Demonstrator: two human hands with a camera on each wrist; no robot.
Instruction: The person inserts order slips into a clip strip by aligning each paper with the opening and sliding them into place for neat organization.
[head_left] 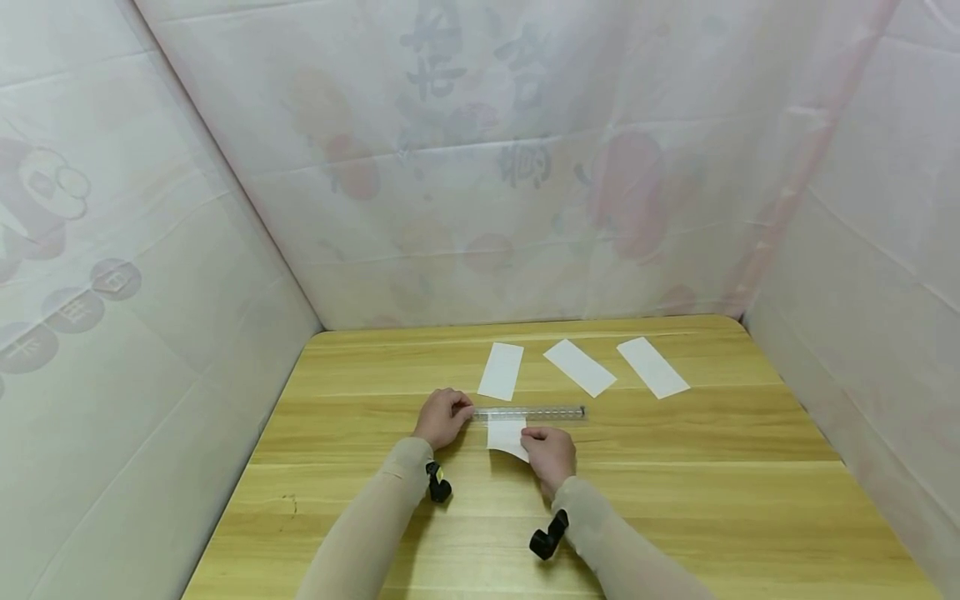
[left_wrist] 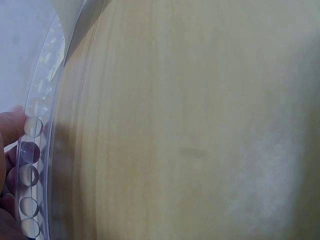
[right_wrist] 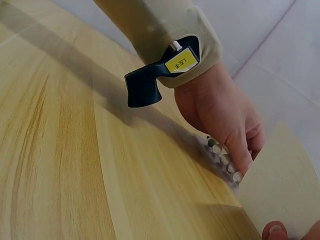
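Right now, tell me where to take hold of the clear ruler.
Grip the clear ruler at its free right end, coming from above. It lies flat along the table; the left hand already holds its left end, and the paper strip held by the right hand sits at its middle.

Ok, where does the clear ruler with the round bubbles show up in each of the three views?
Head view: the clear ruler lies across the table's middle, the left hand on its left end, the paper piece just below it.
Left wrist view: the ruler runs up the left edge, fingers on it.
Right wrist view: only its end shows under the left hand, centre-right.
Shared landmark: the paper piece, visible in every view beside the ruler.
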